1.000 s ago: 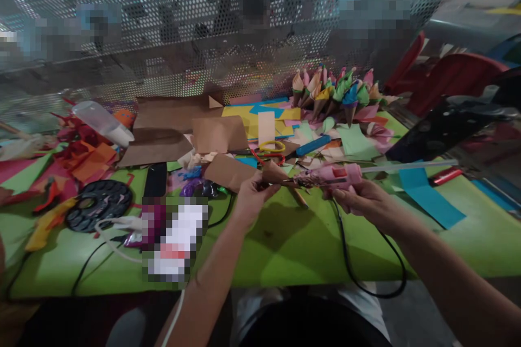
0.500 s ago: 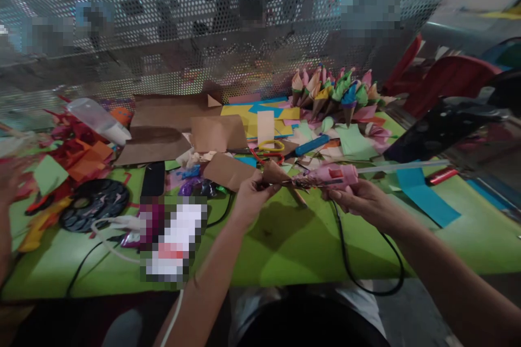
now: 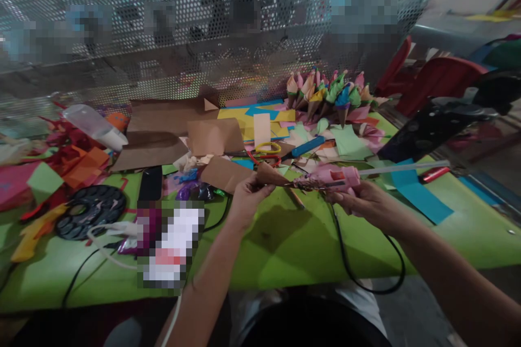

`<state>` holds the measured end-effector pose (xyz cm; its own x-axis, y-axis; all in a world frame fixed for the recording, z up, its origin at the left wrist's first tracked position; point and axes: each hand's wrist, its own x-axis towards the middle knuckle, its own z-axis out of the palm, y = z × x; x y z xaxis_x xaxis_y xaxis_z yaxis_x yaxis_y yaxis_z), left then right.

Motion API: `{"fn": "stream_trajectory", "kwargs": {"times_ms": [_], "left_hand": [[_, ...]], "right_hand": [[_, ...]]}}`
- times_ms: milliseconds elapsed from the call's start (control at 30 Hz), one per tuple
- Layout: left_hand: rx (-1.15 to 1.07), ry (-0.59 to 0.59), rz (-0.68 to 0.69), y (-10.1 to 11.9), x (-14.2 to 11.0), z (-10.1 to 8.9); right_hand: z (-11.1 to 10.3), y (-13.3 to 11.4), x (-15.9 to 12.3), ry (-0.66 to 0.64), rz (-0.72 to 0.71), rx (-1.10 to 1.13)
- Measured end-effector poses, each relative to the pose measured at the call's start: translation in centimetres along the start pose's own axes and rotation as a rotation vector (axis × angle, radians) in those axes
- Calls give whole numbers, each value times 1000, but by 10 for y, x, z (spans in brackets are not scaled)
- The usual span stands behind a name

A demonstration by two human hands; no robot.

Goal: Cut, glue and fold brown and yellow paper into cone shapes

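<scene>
My left hand [image 3: 249, 201] is closed on a brown paper cone [image 3: 272, 174], its point turned to the right. In my right hand [image 3: 362, 200] is a pink hot glue gun [image 3: 329, 178], held level with its nozzle at the cone's tip; whether the two touch I cannot tell. A clear glue stick [image 3: 401, 168] sticks out of the gun's back, and its black cord [image 3: 342, 249] loops below. Just under the cone's tip lies a pencil-like stick [image 3: 296, 198]. Behind my hands are scissors [image 3: 266, 153] with red and yellow handles and a blue cutter [image 3: 308, 146].
Several paper ice-cream cones [image 3: 325, 95] stand at the back right of the green table [image 3: 260, 260]. Brown paper sheets [image 3: 157, 119] lie at the back. On the left are a yellow glue gun [image 3: 35, 236], a plastic bottle [image 3: 95, 124], a black phone [image 3: 150, 184] and a blurred-out screen [image 3: 175, 244].
My view has shifted slightly, so most things sit a little further left. The arm at the far left edge is gone from view. Both hands keep their hold, nozzle still at the cone's tip.
</scene>
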<state>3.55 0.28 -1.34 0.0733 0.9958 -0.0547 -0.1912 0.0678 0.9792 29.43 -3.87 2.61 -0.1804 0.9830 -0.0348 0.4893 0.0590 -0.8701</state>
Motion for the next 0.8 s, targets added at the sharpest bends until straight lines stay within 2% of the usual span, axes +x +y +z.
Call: {"fn": "stream_trajectory", "kwargs": {"times_ms": [433,800], "left_hand": [[-67,47,-12,0,3,1],[-93,82,-30,1,3,0]], "right_hand": [[-4,2,-5,-31,57,22],[-6,5,-7,-14,32,67]]}}
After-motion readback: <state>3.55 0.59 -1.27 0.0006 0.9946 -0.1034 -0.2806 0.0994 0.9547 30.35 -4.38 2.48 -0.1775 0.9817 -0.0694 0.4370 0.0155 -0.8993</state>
